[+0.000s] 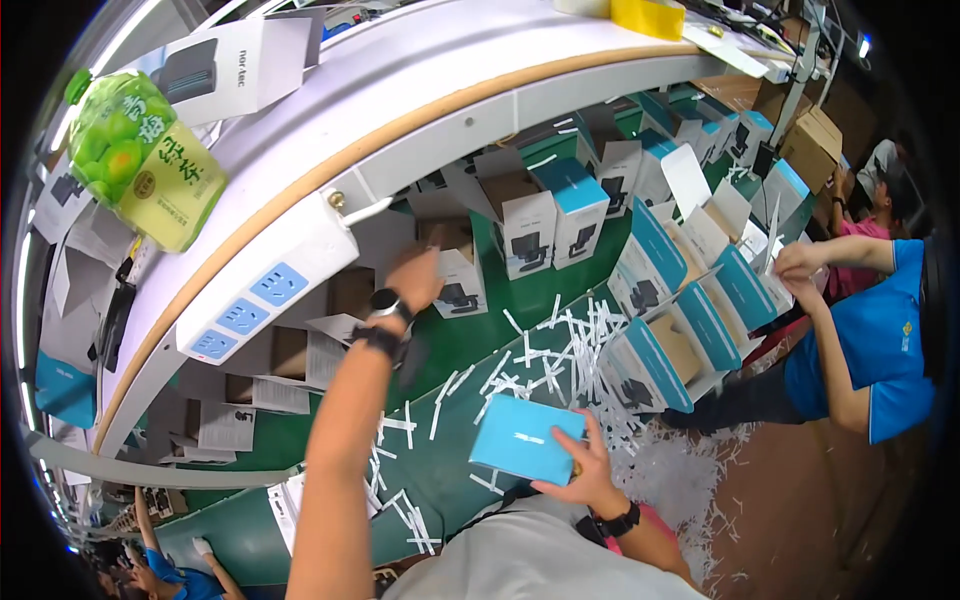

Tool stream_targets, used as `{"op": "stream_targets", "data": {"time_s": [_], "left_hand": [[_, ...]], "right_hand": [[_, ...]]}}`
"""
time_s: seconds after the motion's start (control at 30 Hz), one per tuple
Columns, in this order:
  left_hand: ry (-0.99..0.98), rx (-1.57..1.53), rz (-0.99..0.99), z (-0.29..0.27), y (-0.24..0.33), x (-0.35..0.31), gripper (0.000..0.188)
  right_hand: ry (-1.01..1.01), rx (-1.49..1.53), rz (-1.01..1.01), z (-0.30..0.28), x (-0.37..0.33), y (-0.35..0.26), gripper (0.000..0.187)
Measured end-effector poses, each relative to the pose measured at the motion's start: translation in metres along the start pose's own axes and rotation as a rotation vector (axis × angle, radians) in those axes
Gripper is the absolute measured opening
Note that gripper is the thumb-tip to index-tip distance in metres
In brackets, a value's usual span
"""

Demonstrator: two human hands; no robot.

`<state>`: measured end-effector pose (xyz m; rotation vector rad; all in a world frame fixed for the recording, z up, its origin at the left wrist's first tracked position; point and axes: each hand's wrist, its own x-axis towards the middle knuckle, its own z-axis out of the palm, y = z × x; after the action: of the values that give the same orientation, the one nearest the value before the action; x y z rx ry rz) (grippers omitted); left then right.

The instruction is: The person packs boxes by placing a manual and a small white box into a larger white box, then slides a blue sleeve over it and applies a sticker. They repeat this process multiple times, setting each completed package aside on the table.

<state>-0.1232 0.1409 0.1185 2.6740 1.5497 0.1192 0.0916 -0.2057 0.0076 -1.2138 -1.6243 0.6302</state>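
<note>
Matt cardboard blue box point(527, 438)

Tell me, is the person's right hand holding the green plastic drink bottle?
No. The right hand grips a flat light-blue cardboard box, while the green plastic drink bottle lies up on the white shelf.

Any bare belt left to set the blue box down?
Bare green belt between the left hand and the paper strips; another patch near the printed leaflets. Crowded: open cartons ahead and at right. The right hand holds the blue box.
</note>
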Motion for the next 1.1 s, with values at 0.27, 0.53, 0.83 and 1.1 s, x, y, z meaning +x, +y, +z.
{"op": "stream_targets", "data": {"time_s": [0.27, 0.53, 0.83, 1.1], "left_hand": [[-0.048, 0.286, 0.167, 0.015, 0.000, -0.143, 0.011], [0.136, -0.195, 0.017, 0.024, 0.036, -0.344, 0.038], [0.664, -0.547, -0.140, 0.028, 0.087, -0.327, 0.023], [0.234, 0.428, -1.467, 0.182, -0.086, -0.412, 0.053]], "right_hand": [[0.327, -0.306, 0.025, -0.017, 0.011, 0.000, 0.090], [0.393, -0.192, -0.028, 0.043, 0.169, 0.074, 0.083], [0.320, -0.501, 0.055, 0.137, 0.347, 0.164, 0.092], [-0.090, 0.068, 0.281, 0.013, 0.227, 0.205, 0.049]]}}
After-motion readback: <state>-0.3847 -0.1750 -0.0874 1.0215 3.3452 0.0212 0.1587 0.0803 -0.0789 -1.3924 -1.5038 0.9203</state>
